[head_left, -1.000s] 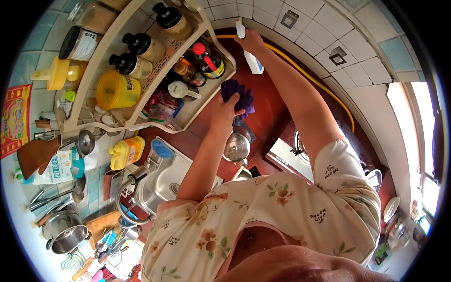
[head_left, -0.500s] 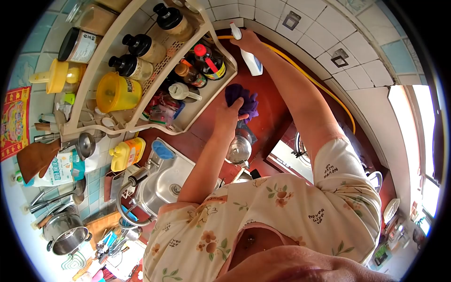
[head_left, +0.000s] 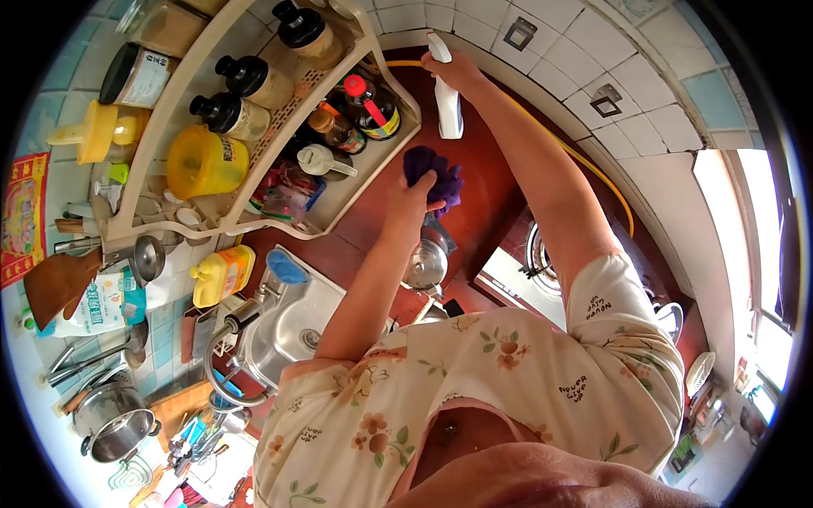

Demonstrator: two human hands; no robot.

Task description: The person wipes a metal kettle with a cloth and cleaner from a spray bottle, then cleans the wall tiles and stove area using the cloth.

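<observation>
My left hand (head_left: 409, 199) is closed round a bunched purple cloth (head_left: 433, 176), held over the red countertop (head_left: 489, 169). Farther off, near the tiled wall, my right hand (head_left: 453, 71) grips the top of a white spray bottle (head_left: 449, 110), its body hanging down toward the counter. Just below the cloth stands a clear glass pot (head_left: 425, 264), partly hidden by a dark lid or handle part that I cannot make out. The fingers of my right hand are wrapped at the bottle's neck.
A beige rack (head_left: 334, 207) at the left holds jars and sauce bottles. Below it are a steel sink (head_left: 292, 326) with a faucet and a yellow bottle (head_left: 223, 275). A gas stove (head_left: 517, 271) lies under my right arm. A yellow hose (head_left: 601, 173) runs along the wall.
The spray bottle has tilted to hang more upright in my right hand. My left hand and the purple cloth have shifted slightly. The whole view has moved a little.
</observation>
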